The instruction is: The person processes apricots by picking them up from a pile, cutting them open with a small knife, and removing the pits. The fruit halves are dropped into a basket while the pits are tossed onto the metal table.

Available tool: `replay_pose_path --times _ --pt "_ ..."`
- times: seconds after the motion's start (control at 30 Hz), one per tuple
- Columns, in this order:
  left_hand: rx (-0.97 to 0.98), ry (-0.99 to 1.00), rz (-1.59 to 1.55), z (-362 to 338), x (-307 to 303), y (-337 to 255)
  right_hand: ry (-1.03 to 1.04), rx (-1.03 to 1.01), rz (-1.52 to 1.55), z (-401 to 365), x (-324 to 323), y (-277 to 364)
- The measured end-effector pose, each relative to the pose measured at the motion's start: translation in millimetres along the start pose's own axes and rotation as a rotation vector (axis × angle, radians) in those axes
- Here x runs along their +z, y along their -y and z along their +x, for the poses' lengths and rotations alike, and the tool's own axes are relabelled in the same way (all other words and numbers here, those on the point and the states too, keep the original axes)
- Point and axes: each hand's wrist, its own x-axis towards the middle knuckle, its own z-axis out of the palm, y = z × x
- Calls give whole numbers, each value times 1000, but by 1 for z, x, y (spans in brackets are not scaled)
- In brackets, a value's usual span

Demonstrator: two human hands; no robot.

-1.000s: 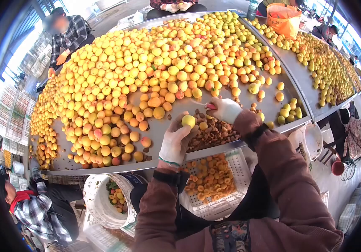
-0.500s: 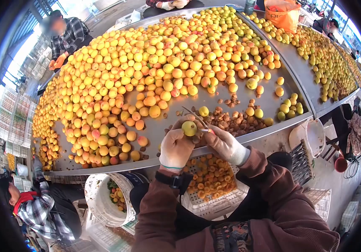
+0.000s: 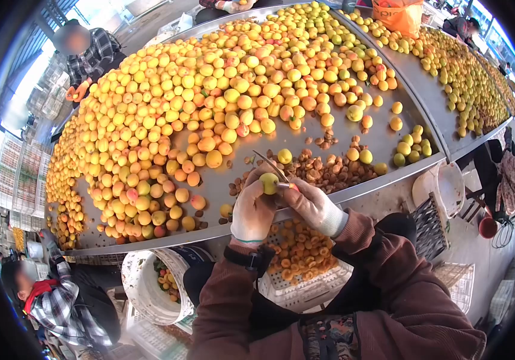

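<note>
My left hand (image 3: 254, 211), in a pale glove, is closed around a yellow-green fruit (image 3: 269, 183). A knife (image 3: 274, 167) with a thin blade and a light handle is gripped in my gloved right hand (image 3: 317, 207), close against the right side of the fruit. Both hands are over the front edge of the metal table (image 3: 233, 174). Beyond them lies a pile of brown pits (image 3: 323, 171), and a large heap of yellow-orange fruit (image 3: 167, 108) covers much of the tabletop. Fruit halves (image 3: 302, 252) fill a crate below my hands.
A white bucket (image 3: 140, 288) with some fruit stands below the table at left. Another bucket (image 3: 431, 195) and a dark crate (image 3: 430, 228) are at right. An orange bag (image 3: 398, 17) sits on the far table. Other people sit at the far left and beyond the table.
The view has shifted slightly, with the table's contents higher in the frame. The knife blade is at a slightly different angle, and both hands still hold the fruit and knife.
</note>
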Motion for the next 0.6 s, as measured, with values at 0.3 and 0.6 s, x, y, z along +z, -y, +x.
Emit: replay_pose_path --times 0.3,0.6 --pt "140 -352 460 10 -33 -9 -144 102 -1014 78 -46 -8" --pt "228 -357 576 15 -11 -4 -161 261 -734 99 -41 -15"
